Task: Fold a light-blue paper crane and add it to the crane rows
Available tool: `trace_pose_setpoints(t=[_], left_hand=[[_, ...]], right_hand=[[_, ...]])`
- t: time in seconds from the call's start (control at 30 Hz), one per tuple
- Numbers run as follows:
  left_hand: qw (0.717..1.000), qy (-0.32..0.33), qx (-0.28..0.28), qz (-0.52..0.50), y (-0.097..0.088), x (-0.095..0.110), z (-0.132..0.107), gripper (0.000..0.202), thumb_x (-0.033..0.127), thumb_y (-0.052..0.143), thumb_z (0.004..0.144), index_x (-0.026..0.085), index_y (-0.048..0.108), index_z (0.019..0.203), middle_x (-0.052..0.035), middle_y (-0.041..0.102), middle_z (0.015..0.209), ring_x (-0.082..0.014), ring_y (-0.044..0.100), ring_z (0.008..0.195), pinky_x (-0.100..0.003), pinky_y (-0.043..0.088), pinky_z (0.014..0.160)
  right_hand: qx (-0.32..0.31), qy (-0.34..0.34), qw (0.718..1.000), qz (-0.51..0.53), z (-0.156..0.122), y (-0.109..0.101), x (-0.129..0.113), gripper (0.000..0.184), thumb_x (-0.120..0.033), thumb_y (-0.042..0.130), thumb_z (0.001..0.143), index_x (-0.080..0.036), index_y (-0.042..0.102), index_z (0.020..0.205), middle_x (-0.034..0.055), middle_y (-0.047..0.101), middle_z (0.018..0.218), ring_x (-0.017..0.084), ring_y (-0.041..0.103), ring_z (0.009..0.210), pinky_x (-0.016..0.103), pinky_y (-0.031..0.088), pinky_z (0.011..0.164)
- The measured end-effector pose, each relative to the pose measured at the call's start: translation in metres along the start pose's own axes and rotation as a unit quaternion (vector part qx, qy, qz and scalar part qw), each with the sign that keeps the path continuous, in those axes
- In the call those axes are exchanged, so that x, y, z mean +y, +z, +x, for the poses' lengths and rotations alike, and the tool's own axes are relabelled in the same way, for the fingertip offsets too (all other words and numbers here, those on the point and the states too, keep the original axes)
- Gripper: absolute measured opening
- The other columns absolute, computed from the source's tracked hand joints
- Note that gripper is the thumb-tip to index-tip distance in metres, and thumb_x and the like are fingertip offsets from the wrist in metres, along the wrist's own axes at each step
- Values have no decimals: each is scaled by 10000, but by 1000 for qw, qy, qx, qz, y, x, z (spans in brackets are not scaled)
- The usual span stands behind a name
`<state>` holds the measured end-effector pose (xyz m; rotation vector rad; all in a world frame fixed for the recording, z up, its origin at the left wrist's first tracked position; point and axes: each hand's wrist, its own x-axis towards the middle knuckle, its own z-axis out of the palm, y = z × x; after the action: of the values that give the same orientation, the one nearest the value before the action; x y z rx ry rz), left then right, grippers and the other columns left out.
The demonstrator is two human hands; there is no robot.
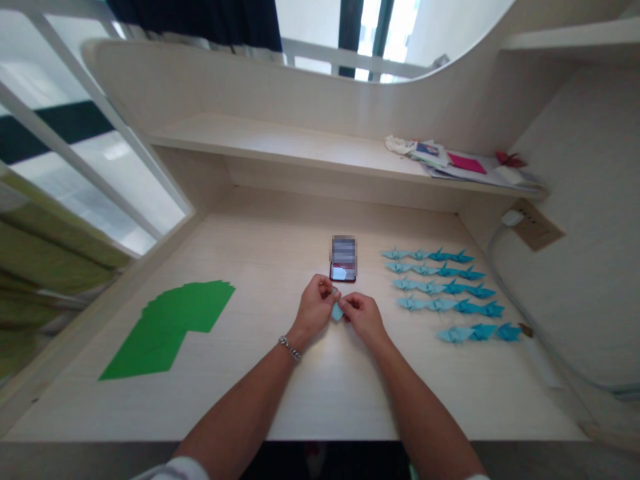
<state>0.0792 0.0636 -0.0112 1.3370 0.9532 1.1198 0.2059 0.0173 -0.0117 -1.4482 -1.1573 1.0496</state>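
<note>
Two hands meet just below the centre of the frame, above the middle of the bench (320,393), with a small piece of pale blue folded paper (337,311) pinched between them. The left hand (315,308) holds the paper's upper part between its thumb and curled fingers, and the right hand (364,317) pinches it from the other side. The fingertips nearly meet, and the paper's lower corner pokes out beneath them. Its exact folds are hidden by the fingers.

Just above the hands lies a phone (343,259), its screen blurred. To the right, paper cranes (440,293) sit in five neat rows, four in each of the upper rows and three in the lowest, running from pale blue to deeper blue. To the left lies a fanned stack of green paper (167,330). A metal bracelet (290,348) circles the left wrist. At the upper right, a shelf (280,143) holds loose papers (465,163) and a small red paper crane (510,159). A white cable (520,313) runs down the right side of the bench.
</note>
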Motion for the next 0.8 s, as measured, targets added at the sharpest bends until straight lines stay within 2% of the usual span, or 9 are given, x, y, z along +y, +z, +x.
trace_pose_setpoints(t=[0.07,0.23,0.47,0.6,0.8], left_hand=[[1000,-3,13,3,0,0,2,246,168,628,691,196,447,856,40,563,688,-93,547,603,-194,419,553],[1000,-2,14,1,1,-1,7,284,179,638,689,200,433,886,38,569,689,-96,557,602,-192,418,554],[1000,1,23,-12,-2,-2,13,335,205,669,666,193,436,907,41,564,678,-101,564,594,-199,418,555],[999,4,39,-9,-3,-1,14,339,221,676,662,192,446,910,35,570,689,-103,564,596,-200,419,549],[999,4,40,-14,-5,0,15,344,224,683,662,196,441,905,33,592,682,-108,568,595,-203,425,549]], right_hand=[[-10,8,1000,-12,1,-1,1,220,-371,597,731,-174,636,640,-4,572,511,133,497,480,237,361,482],[21,-12,998,-53,1,-3,-1,199,-351,594,731,-180,648,646,6,600,532,144,514,525,245,372,517],[11,-22,993,-119,1,-3,-4,227,-329,535,784,-160,619,658,12,624,592,128,535,550,225,378,535],[-6,-12,995,-100,2,-3,-2,226,-328,509,802,-159,623,704,12,626,603,126,536,532,228,387,531],[8,-26,994,-102,0,-3,-3,203,-308,518,793,-166,620,692,11,630,612,129,535,556,226,385,542]])
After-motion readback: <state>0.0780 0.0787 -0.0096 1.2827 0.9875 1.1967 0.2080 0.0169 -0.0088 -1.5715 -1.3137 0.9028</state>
